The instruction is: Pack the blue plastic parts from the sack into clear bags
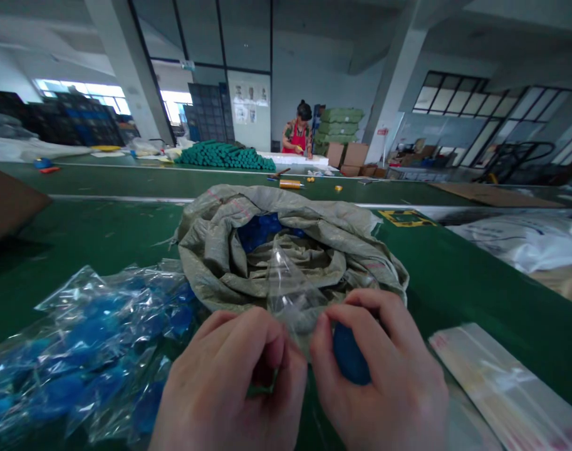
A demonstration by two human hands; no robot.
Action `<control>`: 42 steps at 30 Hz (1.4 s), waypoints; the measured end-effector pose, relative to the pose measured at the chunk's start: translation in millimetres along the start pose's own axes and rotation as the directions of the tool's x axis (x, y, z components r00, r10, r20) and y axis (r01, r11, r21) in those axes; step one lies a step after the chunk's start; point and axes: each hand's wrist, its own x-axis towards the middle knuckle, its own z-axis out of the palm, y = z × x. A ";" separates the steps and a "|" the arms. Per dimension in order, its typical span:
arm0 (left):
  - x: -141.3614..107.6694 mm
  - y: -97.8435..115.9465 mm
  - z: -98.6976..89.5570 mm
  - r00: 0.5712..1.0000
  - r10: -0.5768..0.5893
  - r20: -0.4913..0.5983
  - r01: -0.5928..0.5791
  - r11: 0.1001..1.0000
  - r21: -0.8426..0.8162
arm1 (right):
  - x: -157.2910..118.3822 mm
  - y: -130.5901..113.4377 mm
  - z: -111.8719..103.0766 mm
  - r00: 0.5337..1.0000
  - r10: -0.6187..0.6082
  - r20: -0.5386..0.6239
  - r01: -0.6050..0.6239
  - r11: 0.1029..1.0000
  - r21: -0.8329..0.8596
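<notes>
Between my hands is a clear plastic bag (290,285), its pointed corner standing up in front of the sack. My left hand (239,376) is closed, with thumb and fingertips pinching one edge of the bag. My right hand (379,369) pinches the other edge between thumb and forefinger. Tucked inside the curl of my right hand is a round blue piece (350,354); its exact kind I cannot make out. Just beyond my hands stands a woven sack (210,250) with its rim rolled down and blue pieces (260,232) inside.
To the left lie several clear bags with blue pieces (93,332). A stack of flat clear bags (506,376) rests at the right. Further off are green rods (224,155), an orange-handled tool (291,184), and a person in a red apron (297,134). A cardboard box (10,200) stands far left.
</notes>
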 end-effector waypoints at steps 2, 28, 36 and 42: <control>1.5 -0.4 0.9 1.000 0.007 0.026 -0.008 1.000 0.022 | 0.4 1.7 1.0 1.000 -0.003 0.014 0.004 1.000 -0.013; 25.6 -47.6 54.4 0.870 -0.304 0.388 0.322 0.947 0.019 | -6.3 34.2 40.3 0.892 0.161 0.423 -0.054 0.966 -0.253; 30.5 -66.3 83.6 0.811 -0.332 0.482 0.395 0.918 -0.033 | -9.0 58.7 59.9 0.792 0.163 0.588 -0.154 0.986 -0.065; 31.4 -65.5 82.9 0.802 -0.310 0.510 0.412 0.906 -0.097 | 3.9 61.8 48.7 0.795 0.164 0.584 -0.346 0.914 0.214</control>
